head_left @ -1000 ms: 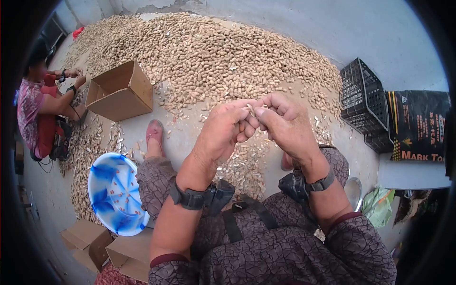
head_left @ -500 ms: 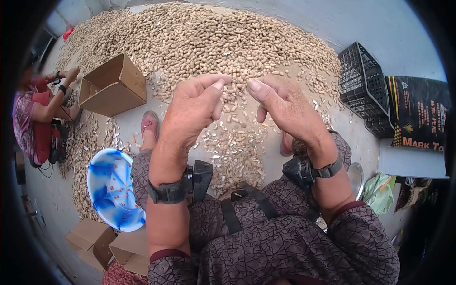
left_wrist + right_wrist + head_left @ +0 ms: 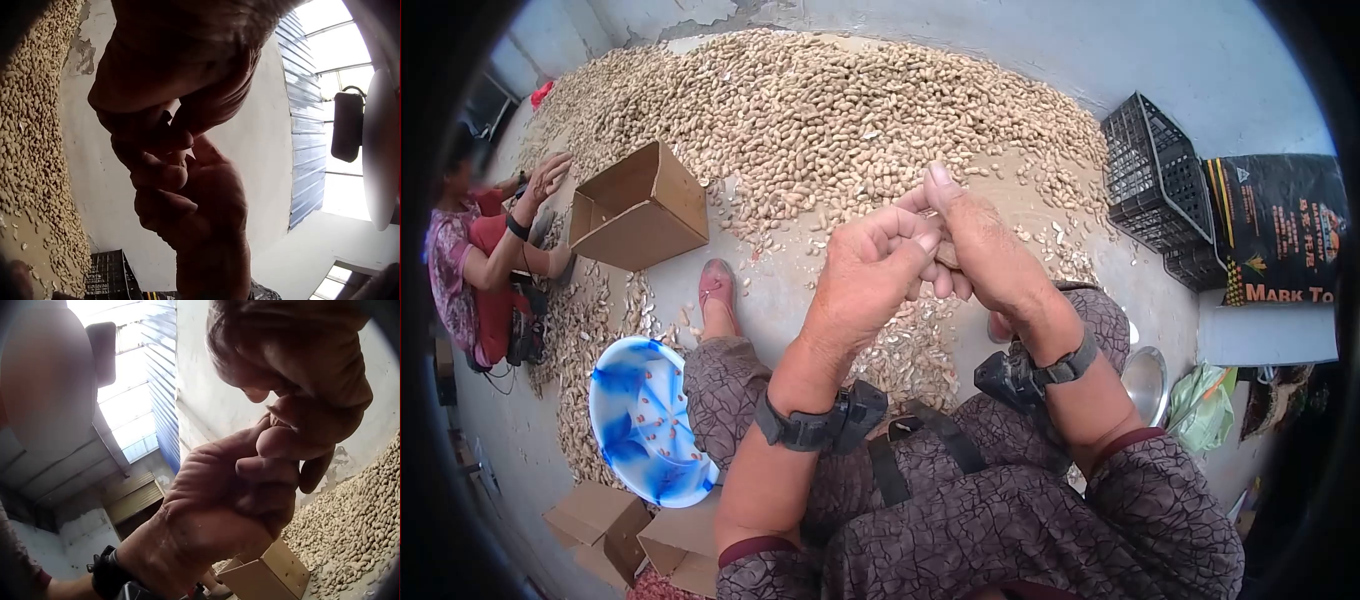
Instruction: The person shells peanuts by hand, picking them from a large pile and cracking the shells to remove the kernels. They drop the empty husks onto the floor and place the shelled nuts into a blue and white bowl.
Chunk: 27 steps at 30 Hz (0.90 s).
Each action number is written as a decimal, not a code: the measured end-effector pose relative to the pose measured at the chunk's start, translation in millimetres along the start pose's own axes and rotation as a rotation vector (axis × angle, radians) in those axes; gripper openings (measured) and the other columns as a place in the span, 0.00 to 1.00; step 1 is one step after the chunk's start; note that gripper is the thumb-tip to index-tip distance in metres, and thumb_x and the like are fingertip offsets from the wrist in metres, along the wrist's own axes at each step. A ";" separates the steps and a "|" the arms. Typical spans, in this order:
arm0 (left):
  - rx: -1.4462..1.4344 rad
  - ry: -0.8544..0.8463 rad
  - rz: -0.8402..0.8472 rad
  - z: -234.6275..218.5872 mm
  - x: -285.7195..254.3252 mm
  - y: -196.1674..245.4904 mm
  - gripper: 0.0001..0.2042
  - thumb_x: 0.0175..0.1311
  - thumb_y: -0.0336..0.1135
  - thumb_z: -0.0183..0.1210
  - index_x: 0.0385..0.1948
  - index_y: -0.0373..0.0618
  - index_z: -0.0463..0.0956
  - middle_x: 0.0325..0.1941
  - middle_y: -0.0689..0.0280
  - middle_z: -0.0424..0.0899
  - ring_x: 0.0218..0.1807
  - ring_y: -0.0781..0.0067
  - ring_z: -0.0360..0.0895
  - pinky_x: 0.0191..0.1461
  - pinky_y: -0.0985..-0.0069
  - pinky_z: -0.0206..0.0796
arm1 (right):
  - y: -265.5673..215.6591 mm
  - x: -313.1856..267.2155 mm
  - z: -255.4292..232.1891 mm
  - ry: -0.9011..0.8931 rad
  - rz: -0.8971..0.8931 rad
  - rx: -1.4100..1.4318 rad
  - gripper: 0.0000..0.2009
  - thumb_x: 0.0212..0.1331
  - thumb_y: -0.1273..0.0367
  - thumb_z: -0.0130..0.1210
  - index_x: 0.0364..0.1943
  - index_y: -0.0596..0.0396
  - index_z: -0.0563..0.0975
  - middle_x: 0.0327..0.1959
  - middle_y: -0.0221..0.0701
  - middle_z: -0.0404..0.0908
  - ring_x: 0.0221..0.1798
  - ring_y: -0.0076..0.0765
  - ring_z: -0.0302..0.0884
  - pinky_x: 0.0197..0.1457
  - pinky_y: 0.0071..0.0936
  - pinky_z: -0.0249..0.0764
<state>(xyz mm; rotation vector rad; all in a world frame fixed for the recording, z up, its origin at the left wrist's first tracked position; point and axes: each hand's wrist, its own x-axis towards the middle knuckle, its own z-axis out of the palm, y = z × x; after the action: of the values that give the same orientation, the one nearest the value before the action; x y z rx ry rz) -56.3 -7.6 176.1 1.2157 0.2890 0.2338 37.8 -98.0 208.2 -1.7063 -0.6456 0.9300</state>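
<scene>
Both hands meet in front of the body, over the floor. Between them is a tan unshelled peanut (image 3: 947,255), partly covered by fingers. My left hand (image 3: 862,270) pinches one end with thumb and fingertips. My right hand (image 3: 992,250) has its fingers curled about the other side, its thumb sticking up past the peanut. In the left wrist view the right hand (image 3: 212,200) reaches up to the left one, both dark against the light. The right wrist view shows the left hand (image 3: 219,494) touching the right fingers, with a bit of shell (image 3: 269,419) at the contact.
A large peanut heap (image 3: 830,110) spreads along the wall. Empty shells (image 3: 910,360) litter the floor between the feet. At left are a cardboard box (image 3: 640,215), a blue-and-white basin (image 3: 615,440) with some kernels, and another seated person (image 3: 490,250). A black crate (image 3: 1155,180) stands at right.
The hands were together on a peanut a second ago, then apart half a second ago with fingers loosened. Now they have come together again around a peanut. The other person's hand has risen.
</scene>
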 end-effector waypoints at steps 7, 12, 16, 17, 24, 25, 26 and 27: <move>-0.248 0.213 0.057 -8.3 2.9 1.6 0.06 0.61 0.33 0.49 0.32 0.41 0.70 0.21 0.69 0.75 0.19 0.88 0.66 0.19 0.92 0.53 | -5.7 -5.0 -11.7 -0.020 -0.089 0.097 0.10 0.53 0.68 0.48 0.32 0.61 0.72 0.22 0.28 0.74 0.20 0.17 0.71 0.16 0.11 0.63; -0.379 0.103 0.106 -5.9 3.2 -9.5 0.09 0.61 0.33 0.47 0.38 0.39 0.71 0.26 0.71 0.75 0.24 0.90 0.64 0.26 0.92 0.55 | 0.4 -3.0 -13.1 -0.035 -0.081 0.294 0.07 0.52 0.71 0.49 0.31 0.63 0.73 0.22 0.29 0.75 0.19 0.16 0.71 0.15 0.09 0.63; -0.374 0.100 0.127 -2.2 0.8 -7.2 0.09 0.62 0.32 0.46 0.39 0.39 0.71 0.27 0.71 0.75 0.25 0.89 0.65 0.27 0.91 0.54 | 1.9 -4.2 -15.7 -0.069 -0.092 0.390 0.07 0.52 0.72 0.50 0.31 0.64 0.72 0.21 0.29 0.75 0.19 0.15 0.70 0.15 0.08 0.63; -0.372 0.101 0.128 -3.9 0.9 -8.5 0.09 0.62 0.32 0.46 0.39 0.39 0.71 0.27 0.71 0.75 0.25 0.89 0.65 0.27 0.91 0.54 | 1.6 -5.6 -15.9 -0.099 -0.075 0.350 0.08 0.52 0.70 0.50 0.31 0.63 0.72 0.23 0.29 0.75 0.20 0.15 0.70 0.17 0.08 0.63; -0.462 0.012 0.165 -8.5 0.5 -4.7 0.07 0.62 0.36 0.47 0.32 0.42 0.68 0.27 0.70 0.72 0.22 0.88 0.63 0.21 0.91 0.52 | -6.2 -7.4 -13.0 -0.006 -0.159 0.169 0.15 0.52 0.63 0.53 0.38 0.61 0.71 0.32 0.30 0.75 0.35 0.22 0.71 0.39 0.19 0.69; -0.486 -0.012 0.145 -8.1 0.0 -3.7 0.07 0.62 0.36 0.47 0.33 0.43 0.68 0.26 0.71 0.72 0.21 0.88 0.62 0.20 0.91 0.51 | -3.7 -5.5 -12.3 -0.006 -0.159 0.169 0.15 0.52 0.63 0.53 0.38 0.61 0.71 0.32 0.30 0.75 0.35 0.22 0.71 0.39 0.19 0.69; -0.485 -0.013 0.144 -7.1 -0.4 -2.7 0.07 0.62 0.36 0.47 0.33 0.43 0.68 0.26 0.71 0.72 0.21 0.88 0.62 0.20 0.91 0.51 | 1.0 -2.2 -11.0 -0.006 -0.231 0.155 0.14 0.53 0.64 0.53 0.37 0.62 0.71 0.30 0.30 0.75 0.31 0.22 0.73 0.37 0.18 0.70; -0.542 -0.016 0.102 -5.2 -1.0 -2.2 0.08 0.62 0.37 0.47 0.33 0.42 0.68 0.25 0.71 0.71 0.20 0.89 0.61 0.20 0.92 0.50 | 3.3 -0.7 -9.5 -0.004 -0.303 0.140 0.13 0.53 0.66 0.53 0.35 0.63 0.71 0.27 0.31 0.76 0.26 0.21 0.74 0.34 0.16 0.71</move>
<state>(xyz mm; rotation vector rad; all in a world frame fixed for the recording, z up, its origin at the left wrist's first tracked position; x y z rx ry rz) -58.9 -4.0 172.4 0.6954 0.1353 0.3639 45.2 -104.7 206.8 -1.4350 -0.7973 0.7461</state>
